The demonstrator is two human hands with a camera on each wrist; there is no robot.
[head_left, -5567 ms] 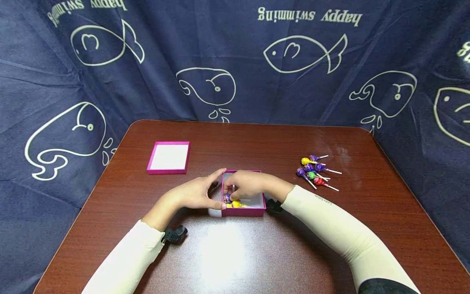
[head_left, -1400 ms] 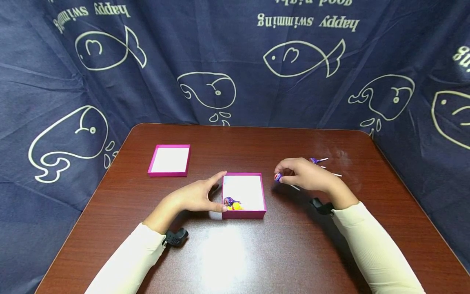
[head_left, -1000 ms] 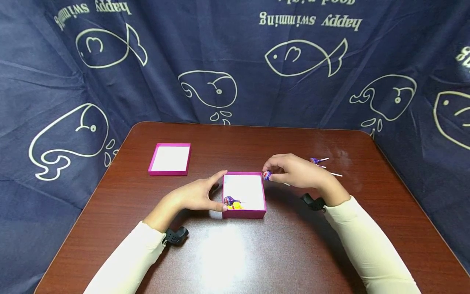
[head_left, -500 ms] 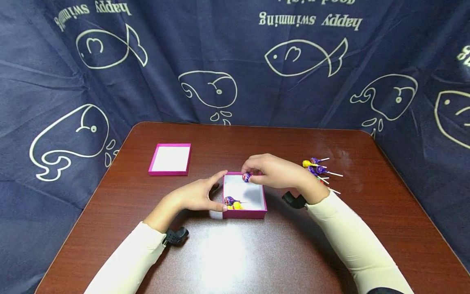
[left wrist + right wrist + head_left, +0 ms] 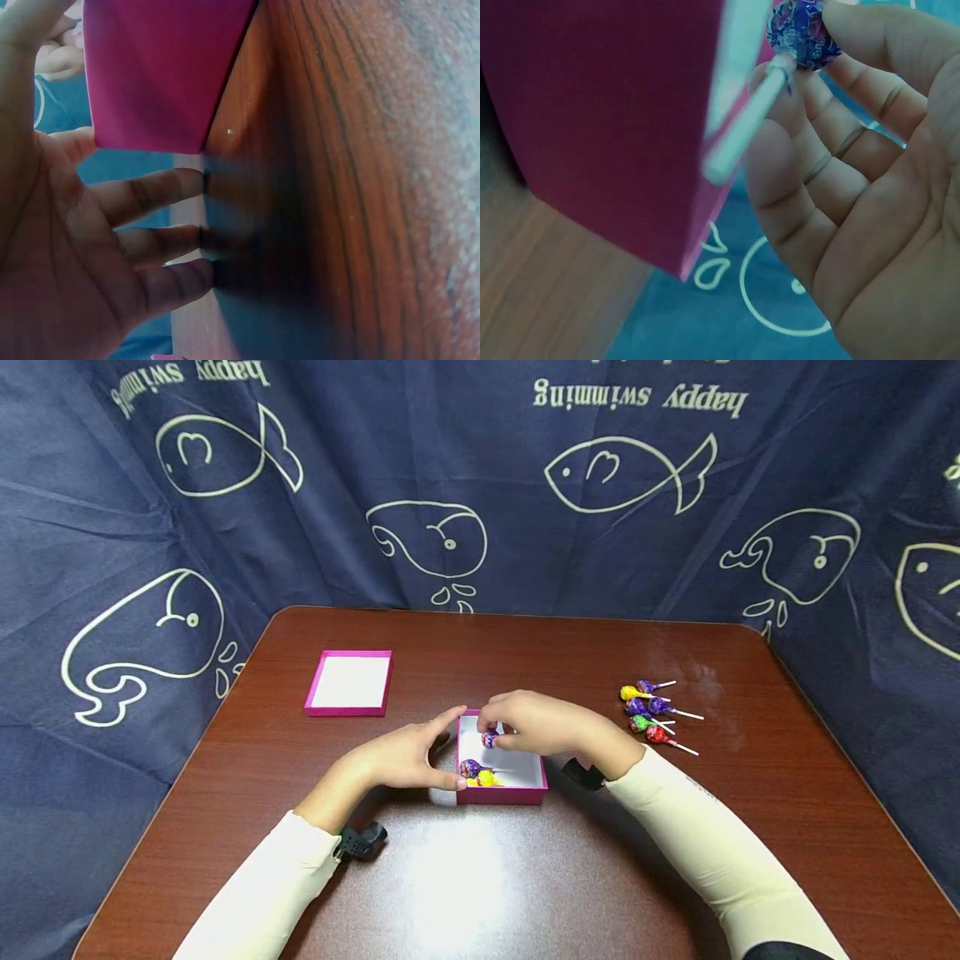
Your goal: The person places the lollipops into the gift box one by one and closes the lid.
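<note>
My left hand (image 5: 405, 756) rests against the left side of a pink box (image 5: 502, 796) with a white inside, thumb at the near corner and index finger at the far one. In the left wrist view its other fingers (image 5: 161, 191) stretch out beside the box wall. Over the box, my right hand (image 5: 536, 722) pinches a purple lollipop (image 5: 802, 34) by its wrapped head between thumb and fingers; the white stick (image 5: 750, 124) points away from the palm. A purple lollipop (image 5: 470, 768) and yellow lollipop heads (image 5: 487, 778) lie in the box's near left corner, partly behind the left thumb.
A shallow pink lid (image 5: 349, 682) with a white inside lies at the back left of the brown table (image 5: 225, 827). On the right is a loose pile of several lollipops, among them yellow, purple, green (image 5: 639, 723) and red (image 5: 656, 734). A dark blue printed cloth (image 5: 510, 560) hangs behind.
My right hand has carried the purple lollipop leftward from beside the pile to over the box. The pile has one purple lollipop fewer than at first. My left hand has stayed put.
</note>
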